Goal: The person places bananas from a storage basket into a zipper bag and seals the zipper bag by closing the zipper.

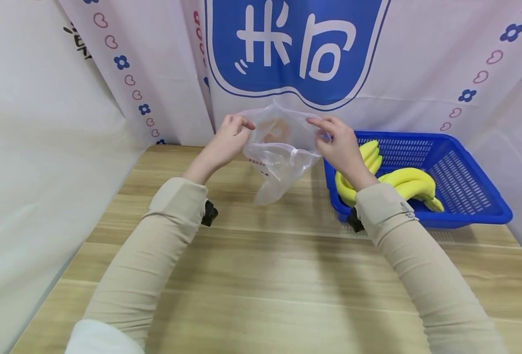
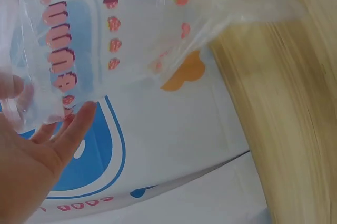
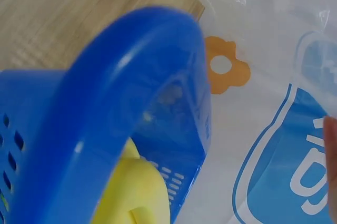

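Note:
A translucent plastic bag (image 1: pixel 280 169) hangs above the table between my two hands, its mouth spread wide at the top. My left hand (image 1: pixel 230 140) pinches the left edge of the mouth between thumb and fingers. At the opposite edge, my right hand (image 1: pixel 340 145) holds the rim with thumb and fingertips. In the left wrist view, pink lettering and small strawberry prints show on the bag (image 2: pixel 142 29). Only a sliver of the right hand (image 3: pixel 331 166) enters the right wrist view.
A blue plastic basket (image 1: pixel 473 177) stands right of the bag, under my right forearm. Inside lie yellow bananas (image 1: pixel 413 182) in bunches. The wooden table (image 1: pixel 261 285) meets a white printed cloth (image 1: pixel 172 78) at the back.

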`<state>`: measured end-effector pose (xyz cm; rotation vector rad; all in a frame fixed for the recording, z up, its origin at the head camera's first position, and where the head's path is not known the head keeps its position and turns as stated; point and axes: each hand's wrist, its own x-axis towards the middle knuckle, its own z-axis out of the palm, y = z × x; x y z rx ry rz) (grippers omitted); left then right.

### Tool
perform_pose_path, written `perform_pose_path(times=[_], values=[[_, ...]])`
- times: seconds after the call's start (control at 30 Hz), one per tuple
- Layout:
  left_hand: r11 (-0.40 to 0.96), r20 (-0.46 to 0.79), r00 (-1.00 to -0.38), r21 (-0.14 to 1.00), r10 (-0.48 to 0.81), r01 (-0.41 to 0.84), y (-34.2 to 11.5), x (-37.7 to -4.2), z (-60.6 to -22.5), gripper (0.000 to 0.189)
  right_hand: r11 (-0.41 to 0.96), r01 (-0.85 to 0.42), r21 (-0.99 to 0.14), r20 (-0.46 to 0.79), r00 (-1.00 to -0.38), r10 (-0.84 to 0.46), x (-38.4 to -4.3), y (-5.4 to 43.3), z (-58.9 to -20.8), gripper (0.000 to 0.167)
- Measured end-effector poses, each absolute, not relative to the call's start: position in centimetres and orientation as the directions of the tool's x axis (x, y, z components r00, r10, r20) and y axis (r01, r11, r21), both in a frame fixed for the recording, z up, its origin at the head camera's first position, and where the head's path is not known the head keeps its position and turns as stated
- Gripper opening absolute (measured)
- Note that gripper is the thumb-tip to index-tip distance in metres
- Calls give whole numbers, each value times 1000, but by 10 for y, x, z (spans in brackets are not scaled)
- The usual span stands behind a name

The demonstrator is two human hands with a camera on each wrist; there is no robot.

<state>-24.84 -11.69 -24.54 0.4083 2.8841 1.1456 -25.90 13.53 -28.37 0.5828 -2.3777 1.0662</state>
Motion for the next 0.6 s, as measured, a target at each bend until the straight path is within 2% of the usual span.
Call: perform_pose_path(times=[0.1, 0.23, 0.33, 0.47, 0.6], values=[[691, 98, -961, 677, 257, 254, -117, -249, -247, 35, 594, -525, -609, 524, -829, -195, -259, 136, -284, 39], [678, 146, -961, 683, 235, 270, -117, -251, -249, 32, 639, -437, -633, 355, -898, -261, -260, 137, -281, 44], [677, 181, -964, 686, 196, 266, -119, -251, -249, 28, 664, -413, -624, 270, -911, -313, -260, 138, -281, 48], [673, 217, -959, 684, 182, 282, -120, -252, -249, 29, 636, -406, -656, 251, -912, -324, -257, 138, -281, 48], [691, 189, -960, 666, 208, 281, -118, -251, -249, 36, 569, -445, -692, 289, -892, -347, -252, 140, -280, 44]])
